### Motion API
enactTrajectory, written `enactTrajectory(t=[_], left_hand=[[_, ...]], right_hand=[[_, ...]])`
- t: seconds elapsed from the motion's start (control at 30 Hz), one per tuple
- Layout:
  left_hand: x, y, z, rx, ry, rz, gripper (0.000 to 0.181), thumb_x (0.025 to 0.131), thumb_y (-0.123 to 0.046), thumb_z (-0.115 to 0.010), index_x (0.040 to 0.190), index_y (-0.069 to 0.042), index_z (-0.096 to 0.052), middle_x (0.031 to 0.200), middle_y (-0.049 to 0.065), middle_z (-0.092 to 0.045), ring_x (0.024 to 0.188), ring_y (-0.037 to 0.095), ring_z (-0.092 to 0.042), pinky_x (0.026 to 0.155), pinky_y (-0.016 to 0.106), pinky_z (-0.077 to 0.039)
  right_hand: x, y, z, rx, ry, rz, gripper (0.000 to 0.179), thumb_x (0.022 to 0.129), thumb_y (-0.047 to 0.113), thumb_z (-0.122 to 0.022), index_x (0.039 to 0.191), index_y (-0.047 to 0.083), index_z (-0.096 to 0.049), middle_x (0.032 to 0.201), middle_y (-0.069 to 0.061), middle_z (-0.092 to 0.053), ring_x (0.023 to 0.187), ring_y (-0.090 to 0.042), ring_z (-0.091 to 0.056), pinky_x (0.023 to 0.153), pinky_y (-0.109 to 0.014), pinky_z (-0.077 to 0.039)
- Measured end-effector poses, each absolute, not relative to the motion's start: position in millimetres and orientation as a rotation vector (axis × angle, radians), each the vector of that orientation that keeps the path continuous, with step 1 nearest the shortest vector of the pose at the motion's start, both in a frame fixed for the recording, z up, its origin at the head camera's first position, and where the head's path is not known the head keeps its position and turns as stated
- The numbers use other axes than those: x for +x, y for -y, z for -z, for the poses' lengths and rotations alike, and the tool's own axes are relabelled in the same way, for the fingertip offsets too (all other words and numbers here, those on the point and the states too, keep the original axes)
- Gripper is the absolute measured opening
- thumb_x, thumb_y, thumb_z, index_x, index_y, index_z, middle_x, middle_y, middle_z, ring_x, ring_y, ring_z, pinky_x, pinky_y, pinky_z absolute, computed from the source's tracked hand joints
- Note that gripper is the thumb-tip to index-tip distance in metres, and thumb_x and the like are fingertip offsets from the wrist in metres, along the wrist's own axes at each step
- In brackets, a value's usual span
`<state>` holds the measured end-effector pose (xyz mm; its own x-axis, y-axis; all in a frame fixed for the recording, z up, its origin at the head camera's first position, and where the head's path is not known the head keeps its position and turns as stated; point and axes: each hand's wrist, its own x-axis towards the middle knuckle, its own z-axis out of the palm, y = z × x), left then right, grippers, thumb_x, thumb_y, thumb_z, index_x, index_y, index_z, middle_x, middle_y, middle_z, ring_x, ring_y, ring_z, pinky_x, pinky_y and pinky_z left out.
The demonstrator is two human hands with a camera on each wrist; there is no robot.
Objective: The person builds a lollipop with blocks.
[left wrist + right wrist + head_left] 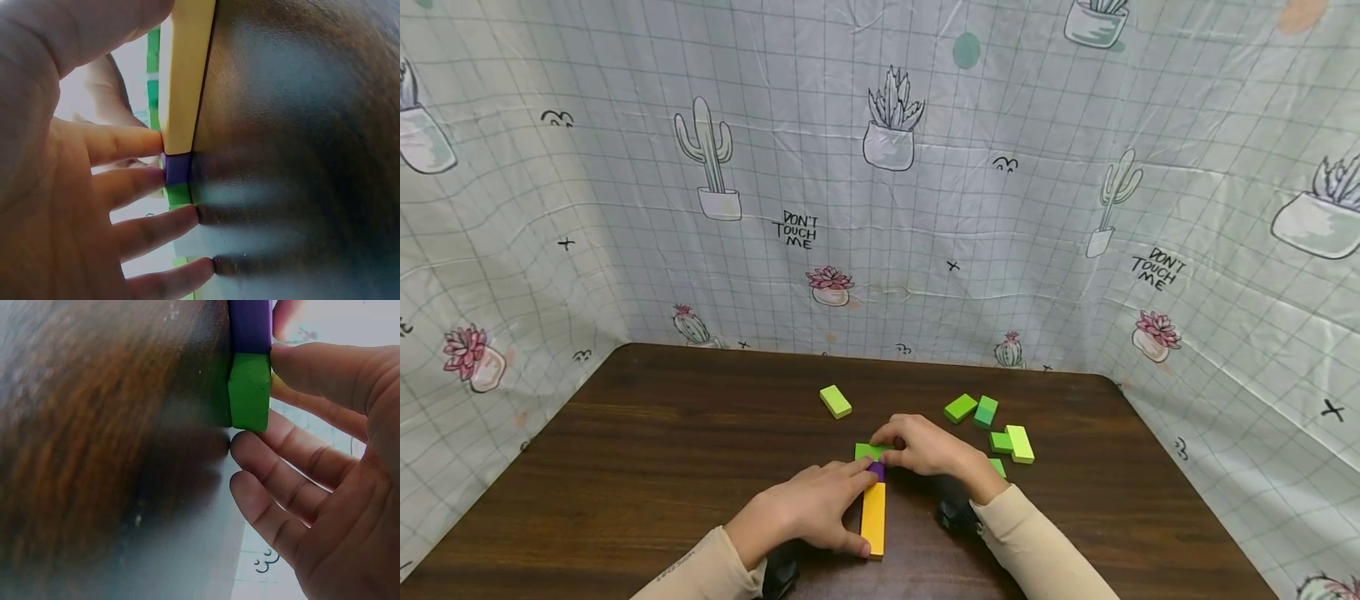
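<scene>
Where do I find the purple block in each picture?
Head: the purple block lies below centre, touching the yellow block.
Left wrist: purple block near centre, below the yellow block.
Right wrist: purple block at top edge, right of centre, above the green block.
Shared landmark: the green block adjoining it.

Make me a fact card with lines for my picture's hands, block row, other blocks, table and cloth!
Left hand: touches the yellow block
Right hand: touches the green block
Row, nearest first: yellow block, purple block, green block
Other blocks: shades of green; one beyond the row, several at right
Table: dark brown wood grain
Cloth: pale grid, drawn potted plants, "DON'T TOUCH ME"
</scene>
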<state>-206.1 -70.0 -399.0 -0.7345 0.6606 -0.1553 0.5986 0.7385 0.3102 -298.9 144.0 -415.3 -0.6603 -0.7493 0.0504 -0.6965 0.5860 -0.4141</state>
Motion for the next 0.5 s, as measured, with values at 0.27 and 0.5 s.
enactTrajectory(t=[0.27, 0.5], left_hand=[[-206.4, 71.2, 400.2, 1.001, -2.674, -0.353, 0.087, 0.079, -0.064, -0.064, 0.148, -0.018, -0.038, 0.156, 0.001, -0.026, 0.137, 0.025, -0.035, 0.105, 0.047, -0.036], [-205.1, 69.2, 400.0, 1.021, -2.695, -0.359, 0.073, 0.088, -0.058, -0.058, 0.147, -0.021, -0.039, 0.154, 0.003, -0.029, 0.134, 0.027, -0.038, 0.102, 0.049, -0.038]], right_hand=[[-298.5, -143.5, 414.4, -1.223, -2.677, 0.615, 0.024, 0.092, 0.018, -0.065, 0.115, 0.014, -0.07, 0.106, 0.005, -0.063, 0.094, -0.007, -0.056, 0.084, -0.025, -0.049], [-298.4, -144.3, 413.8, -1.214, -2.675, 0.619, 0.024, 0.092, 0.018, -0.065, 0.115, 0.014, -0.07, 0.107, 0.005, -0.063, 0.096, -0.007, -0.057, 0.085, -0.025, -0.049]])
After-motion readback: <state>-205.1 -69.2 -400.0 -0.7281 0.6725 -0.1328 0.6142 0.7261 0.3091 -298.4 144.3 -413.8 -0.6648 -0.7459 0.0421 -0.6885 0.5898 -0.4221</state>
